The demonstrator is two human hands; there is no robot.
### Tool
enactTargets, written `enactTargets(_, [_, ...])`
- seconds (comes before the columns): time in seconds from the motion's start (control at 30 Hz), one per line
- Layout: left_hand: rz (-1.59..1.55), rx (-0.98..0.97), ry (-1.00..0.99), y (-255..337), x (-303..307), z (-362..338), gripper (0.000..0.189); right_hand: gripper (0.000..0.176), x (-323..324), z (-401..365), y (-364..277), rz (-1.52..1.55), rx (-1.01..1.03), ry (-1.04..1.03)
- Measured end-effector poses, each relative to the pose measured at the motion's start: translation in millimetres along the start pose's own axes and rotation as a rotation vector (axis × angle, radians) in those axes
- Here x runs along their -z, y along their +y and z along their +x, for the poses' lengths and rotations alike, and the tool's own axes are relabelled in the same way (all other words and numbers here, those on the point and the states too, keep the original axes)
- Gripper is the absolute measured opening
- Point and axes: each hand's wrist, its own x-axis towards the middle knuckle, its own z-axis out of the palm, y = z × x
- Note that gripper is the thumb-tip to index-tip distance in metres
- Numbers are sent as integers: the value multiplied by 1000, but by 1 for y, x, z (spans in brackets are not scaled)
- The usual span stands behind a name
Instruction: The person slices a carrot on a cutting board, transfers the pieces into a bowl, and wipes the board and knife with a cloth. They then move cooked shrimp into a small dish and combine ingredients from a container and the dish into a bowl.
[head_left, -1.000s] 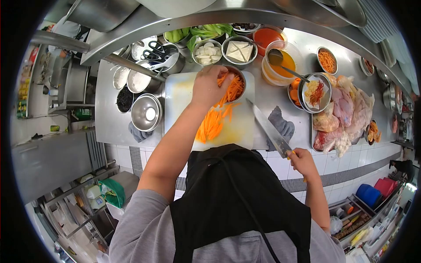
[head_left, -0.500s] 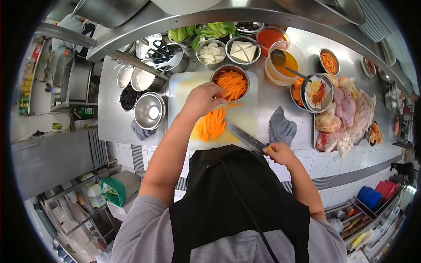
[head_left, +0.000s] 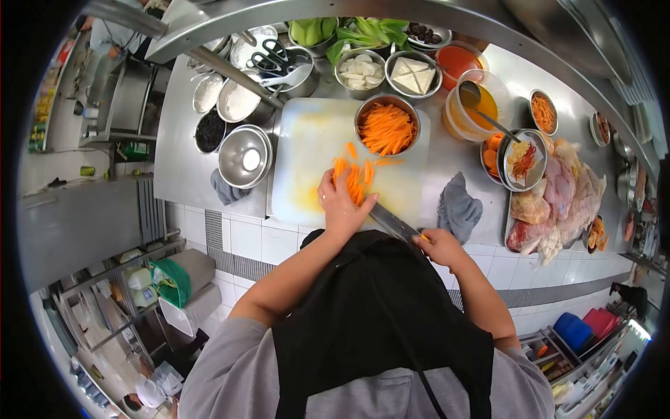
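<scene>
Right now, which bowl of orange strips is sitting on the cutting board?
The metal bowl at the far edge of the white cutting board. The other bowl of orange strips stands off to the right, on the steel counter.

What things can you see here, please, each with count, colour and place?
Cutting board: one, whitish, on counter
Loose carrot strips: many, orange, on board
Carrot bowl: one, steel, board's far side
Knife: one, silver, board's near edge
Cloths: two, grey, either side of board
Nested bowls: several, steel, left
Scissors: count unclear, black handles, far left
White triangles: several, bowl beyond board
Leafy greens: several, green, far edge
Tubs: two, red and yellow contents, far right
Raw meat: count unclear, pink, right
Other containers: many, around counter
Apron: one, black, near
Left hand: one, bare, at loose strips
Right hand: one, bare, on knife handle
</scene>
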Motion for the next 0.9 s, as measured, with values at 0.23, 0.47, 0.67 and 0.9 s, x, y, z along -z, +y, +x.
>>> enactTargets(0.23, [122, -218, 58, -37, -9, 4, 47, 47, 26, 9, -48, -115, 113, 8])
enactTargets(0.47, [92, -448, 89, 11, 40, 43, 41, 43, 64, -32, -83, -49, 180, 86])
enactTargets(0.67, [27, -673, 8, 68, 28, 101, 36, 43, 84, -80, -88, 288, -66, 148])
enactTargets(0.9, [110, -705, -255, 81, -14, 160, 38, 42, 90, -142, -34, 384, -224, 162])
